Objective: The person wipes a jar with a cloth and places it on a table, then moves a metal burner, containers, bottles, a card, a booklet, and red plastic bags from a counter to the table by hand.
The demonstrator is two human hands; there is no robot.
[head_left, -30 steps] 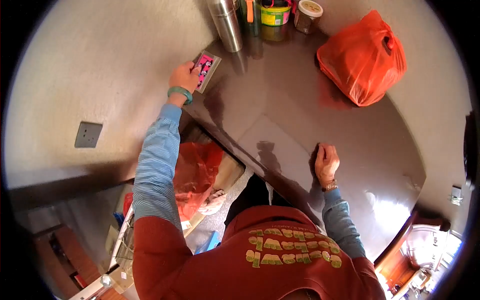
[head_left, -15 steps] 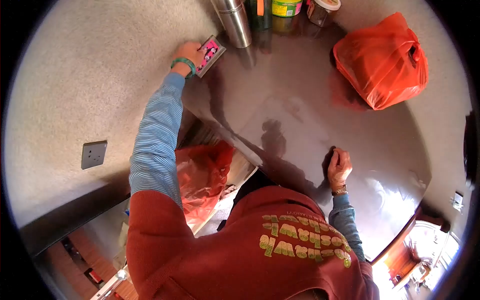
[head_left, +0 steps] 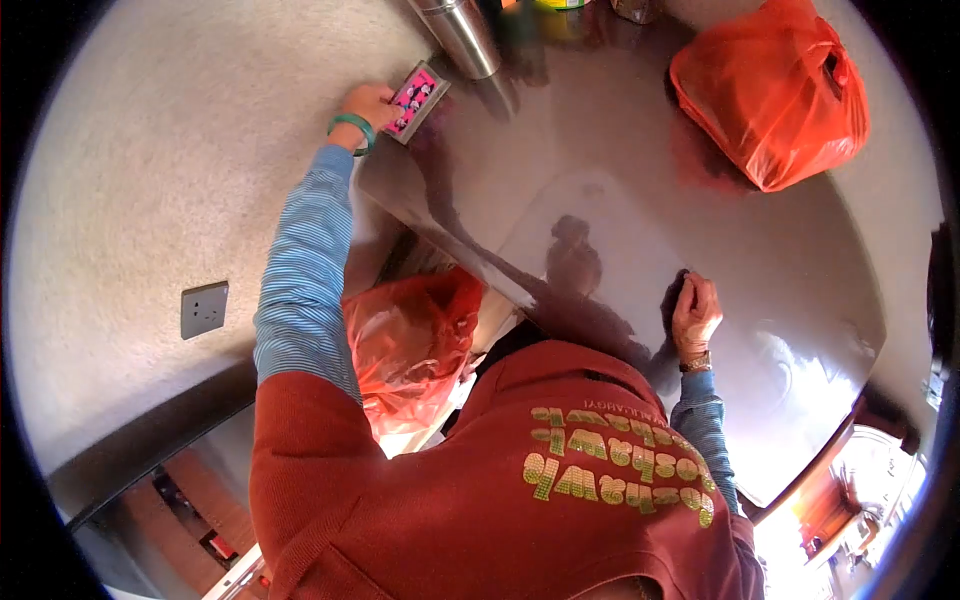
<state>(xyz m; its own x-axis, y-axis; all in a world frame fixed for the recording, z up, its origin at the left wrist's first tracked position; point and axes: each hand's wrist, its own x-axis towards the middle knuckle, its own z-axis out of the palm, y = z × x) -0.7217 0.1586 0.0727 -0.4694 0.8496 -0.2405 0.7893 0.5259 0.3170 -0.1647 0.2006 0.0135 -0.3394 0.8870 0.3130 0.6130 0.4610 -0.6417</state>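
Note:
My left hand (head_left: 369, 106) reaches to the far left edge of the glossy dark table (head_left: 620, 190), by the wall. Its fingers are closed on the near-left side of a small flat rectangular box (head_left: 415, 102) with a pink patterned face and grey edges; the exact kind is unclear. A green bangle circles that wrist. On the right, my right hand (head_left: 697, 315) is closed, its fingers curled down at the tabletop. Whatever may be inside those fingers is hidden. A dark reflection shows beside it.
Beyond the box stands a steel flask (head_left: 462, 38), with a jar (head_left: 636, 8) farther right at the top edge. A full red plastic bag (head_left: 770, 95) sits at the back right. Another red bag (head_left: 415, 335) hangs below the table's left side. A socket (head_left: 205, 310) is on the wall.
The whole view has shifted, with the flask and jars higher up and partly cut off. My left hand stays on the pink box. The right hand remains closed at the tabletop.

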